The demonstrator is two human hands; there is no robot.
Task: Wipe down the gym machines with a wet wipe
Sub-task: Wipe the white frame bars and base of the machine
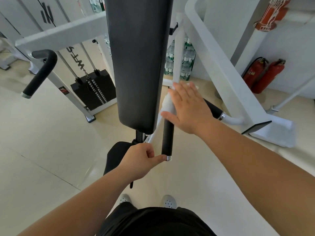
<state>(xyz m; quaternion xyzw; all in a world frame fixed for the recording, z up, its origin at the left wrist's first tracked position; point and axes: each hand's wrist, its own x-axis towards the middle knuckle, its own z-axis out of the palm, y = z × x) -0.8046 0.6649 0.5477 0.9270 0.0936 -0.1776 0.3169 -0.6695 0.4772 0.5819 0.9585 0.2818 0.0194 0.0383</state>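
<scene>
A white gym machine with a tall black back pad (138, 65) stands in front of me. Its right black handle (167, 138) points toward me, ending in a silver cap. A white wet wipe (167, 103) lies over the upper part of that handle. My right hand (189, 108) presses on the wipe with flat, spread fingers. My left hand (141, 159) has curled fingers, and its thumb touches the handle's silver end cap. A second black grip (214, 109) runs off to the right behind my right hand.
The left handle (41, 72) of the machine sticks out at the left, with the weight stack (95, 89) behind it. Two red fire extinguishers (263, 74) stand by the right wall. Packs of water bottles (185, 62) sit behind the frame. The black seat (117, 155) is below the pad.
</scene>
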